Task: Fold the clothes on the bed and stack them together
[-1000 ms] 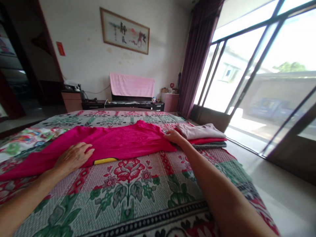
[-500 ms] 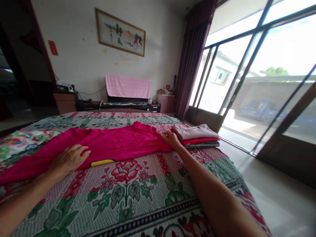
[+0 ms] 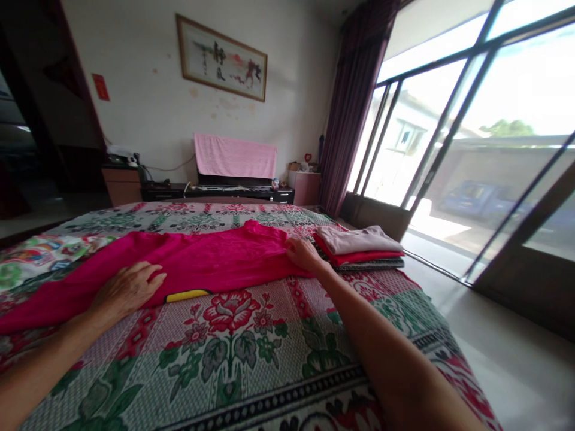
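A bright pink shirt [image 3: 215, 254] is spread lengthwise on the flowered bedspread [image 3: 269, 347], folded over, with a yellow patch edged in black [image 3: 186, 296] showing at its near edge. My left hand [image 3: 130, 287] lies palm down on the shirt's left part, fingers apart. At the shirt's right end, my right hand [image 3: 303, 254] has its fingers bent onto the cloth and closed on it; the fingertips are partly hidden. Just right of that hand sits a stack of folded clothes, with a pale pink garment [image 3: 359, 239] above a red one [image 3: 353, 258] and a dark patterned one [image 3: 377, 263].
A white multicoloured printed cloth [image 3: 42, 257] lies at the bed's left. Beyond the bed stands a low black cabinet [image 3: 168, 194], with a pink towel [image 3: 236, 155] draped over a dark object. Glass sliding doors [image 3: 431, 149] and pale floor [image 3: 516, 335] are on the right.
My right hand has slid slightly left along the shirt's right end, away from the stack. My left hand stays in place on the cloth. The view has turned slightly left.
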